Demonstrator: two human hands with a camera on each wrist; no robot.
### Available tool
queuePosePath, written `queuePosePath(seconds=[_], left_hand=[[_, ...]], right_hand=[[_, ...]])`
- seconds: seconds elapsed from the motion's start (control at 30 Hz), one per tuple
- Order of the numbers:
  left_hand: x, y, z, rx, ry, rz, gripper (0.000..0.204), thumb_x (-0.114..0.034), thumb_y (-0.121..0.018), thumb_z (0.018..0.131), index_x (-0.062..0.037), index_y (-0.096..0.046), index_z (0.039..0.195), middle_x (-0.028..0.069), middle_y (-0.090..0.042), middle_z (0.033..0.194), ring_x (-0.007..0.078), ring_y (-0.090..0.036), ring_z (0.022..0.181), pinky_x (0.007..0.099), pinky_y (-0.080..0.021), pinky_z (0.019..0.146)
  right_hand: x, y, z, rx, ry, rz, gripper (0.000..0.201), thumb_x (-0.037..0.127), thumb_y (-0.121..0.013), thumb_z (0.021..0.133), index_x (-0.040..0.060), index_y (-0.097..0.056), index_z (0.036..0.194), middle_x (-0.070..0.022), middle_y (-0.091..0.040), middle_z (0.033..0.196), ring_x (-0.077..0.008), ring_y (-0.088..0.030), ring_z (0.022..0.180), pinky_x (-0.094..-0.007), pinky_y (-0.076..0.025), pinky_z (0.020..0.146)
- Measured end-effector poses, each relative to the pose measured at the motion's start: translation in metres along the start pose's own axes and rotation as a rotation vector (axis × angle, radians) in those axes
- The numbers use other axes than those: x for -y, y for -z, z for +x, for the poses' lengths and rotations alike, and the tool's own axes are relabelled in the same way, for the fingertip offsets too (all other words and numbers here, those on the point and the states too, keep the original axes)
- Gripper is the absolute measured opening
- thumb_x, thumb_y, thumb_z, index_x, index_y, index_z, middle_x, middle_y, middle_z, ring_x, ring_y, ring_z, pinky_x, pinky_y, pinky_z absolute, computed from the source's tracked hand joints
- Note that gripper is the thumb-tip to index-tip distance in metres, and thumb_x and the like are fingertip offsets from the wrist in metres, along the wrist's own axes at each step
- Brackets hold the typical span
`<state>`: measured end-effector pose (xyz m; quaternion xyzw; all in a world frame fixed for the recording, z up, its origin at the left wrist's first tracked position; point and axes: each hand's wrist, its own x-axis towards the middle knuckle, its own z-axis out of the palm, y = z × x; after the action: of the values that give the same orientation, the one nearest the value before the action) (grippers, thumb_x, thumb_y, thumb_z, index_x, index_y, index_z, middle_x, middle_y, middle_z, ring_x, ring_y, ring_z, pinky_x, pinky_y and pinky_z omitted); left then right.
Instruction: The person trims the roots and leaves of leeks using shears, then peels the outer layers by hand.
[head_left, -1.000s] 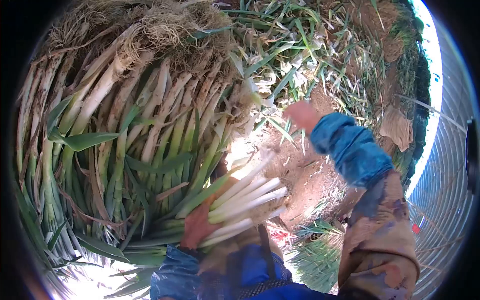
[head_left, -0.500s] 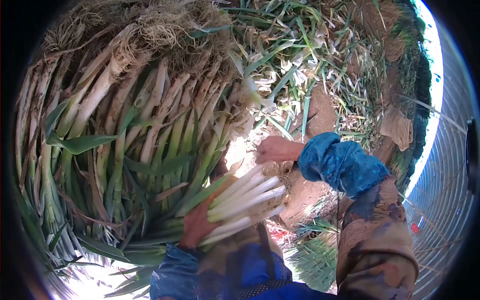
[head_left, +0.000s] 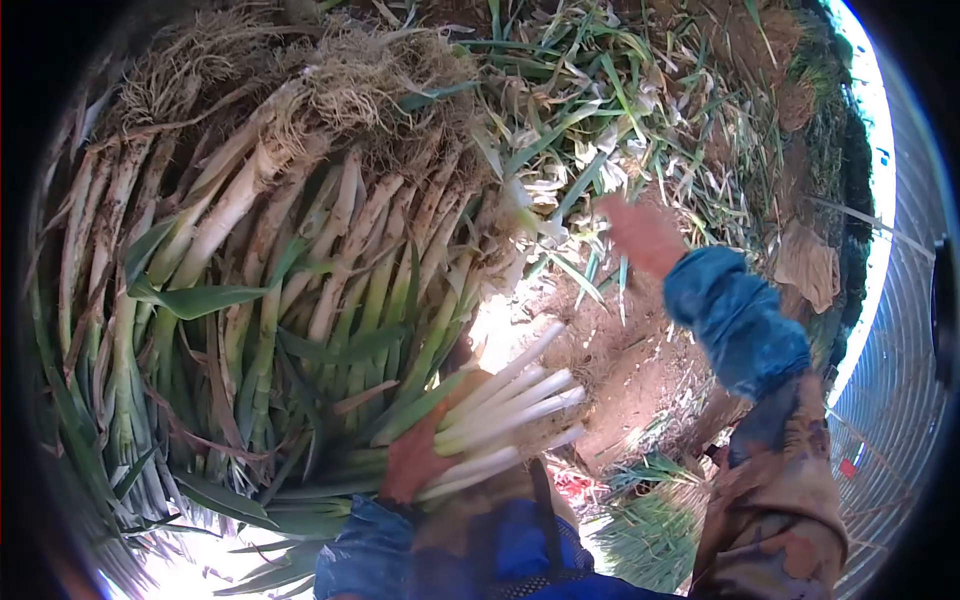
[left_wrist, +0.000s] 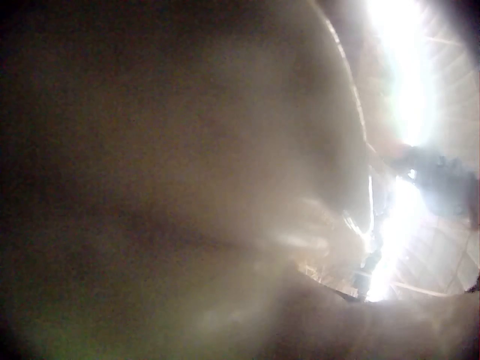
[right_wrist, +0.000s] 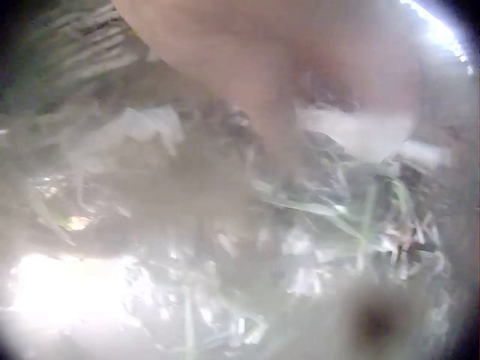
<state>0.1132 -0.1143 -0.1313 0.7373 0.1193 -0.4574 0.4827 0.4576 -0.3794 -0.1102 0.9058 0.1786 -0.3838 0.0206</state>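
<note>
My left hand [head_left: 415,460] grips a bunch of leeks [head_left: 505,415] low in the head view. Their clean white ends fan out to the right, and their green leaves trail left. Up and to the right, my right hand [head_left: 645,235] is over the litter of trimmed leaves, apart from the bunch. In the right wrist view the right hand [right_wrist: 300,60] is blurred, with a white strip [right_wrist: 352,133] by its thumb and fingers; I cannot tell whether they hold it. A blurred brown surface covers most of the left wrist view.
A large heap of unpeeled leeks [head_left: 270,230] with dirty roots [head_left: 370,85] fills the left side. Cut leaves and pale peelings [head_left: 600,130] cover the soil at the top. Green leaves [head_left: 650,530] lie lower right, and a ribbed translucent wall [head_left: 885,430] curves along the right edge.
My right hand first moved down-left close to the root ends of the held leeks, then back up-right over the peelings. The left hand keeps its hold; the head view shifted slightly.
</note>
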Motion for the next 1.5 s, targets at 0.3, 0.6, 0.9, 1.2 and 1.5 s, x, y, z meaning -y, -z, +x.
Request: queuePosePath(seconds=[0.3,0.6,0.9,1.2,1.5], left_hand=[[0.008,-0.007,0.005,-0.066,-0.114,-0.021,0.087,-0.03,-0.075,0.062,-0.014,-0.033,0.137,0.0128,-0.047,0.128,0.0303,-0.045,0.119,0.0374,-0.035,0.099],[0.015,-0.016,-0.002,-0.119,-0.063,0.083,0.08,-0.041,-0.073,0.063,-0.0103,-0.042,0.13,0.0145,-0.049,0.127,0.0314,-0.049,0.114,0.0403,-0.036,0.097],[0.012,-0.017,-0.006,-0.19,-0.156,0.109,0.074,-0.036,-0.075,0.062,-0.0097,-0.045,0.125,0.0147,-0.054,0.116,0.0323,-0.05,0.109,0.041,-0.04,0.092],[0.02,-0.035,-0.022,-0.229,-0.212,0.169,0.06,-0.035,-0.075,0.058,-0.0049,-0.053,0.105,0.0136,-0.055,0.097,0.0313,-0.054,0.095,0.0408,-0.044,0.084],[0.009,-0.02,-0.04,-0.261,-0.207,0.159,0.066,-0.034,-0.075,0.058,-0.0048,-0.052,0.112,0.0166,-0.055,0.105,0.0355,-0.051,0.1,0.0425,-0.041,0.088]], right_hand=[[0.139,-0.153,0.05,0.302,0.431,0.075,0.022,0.02,-0.058,0.076,0.0086,-0.066,0.093,-0.01,-0.061,0.075,-0.029,-0.062,0.074,-0.0403,-0.051,0.063],[-0.1,-0.013,0.134,-0.422,-0.311,0.078,0.018,0.017,-0.057,0.078,0.001,-0.06,0.086,-0.016,-0.06,0.079,-0.0229,-0.06,0.069,-0.0373,-0.045,0.057],[0.006,-0.153,-0.044,0.383,0.679,0.17,0.027,0.029,-0.052,0.084,0.0086,-0.062,0.099,-0.0169,-0.06,0.092,-0.0326,-0.058,0.088,-0.0402,-0.045,0.081],[0.04,-0.053,-0.017,0.588,0.094,-0.201,0.069,0.052,-0.054,0.08,0.0042,-0.043,0.128,-0.0207,-0.062,0.097,-0.0376,-0.058,0.092,-0.0444,-0.043,0.086],[0.21,-0.213,-0.045,0.716,0.715,-0.037,0.042,0.029,-0.061,0.071,0.0081,-0.056,0.107,-0.018,-0.061,0.091,-0.0365,-0.06,0.084,-0.0452,-0.049,0.073]])
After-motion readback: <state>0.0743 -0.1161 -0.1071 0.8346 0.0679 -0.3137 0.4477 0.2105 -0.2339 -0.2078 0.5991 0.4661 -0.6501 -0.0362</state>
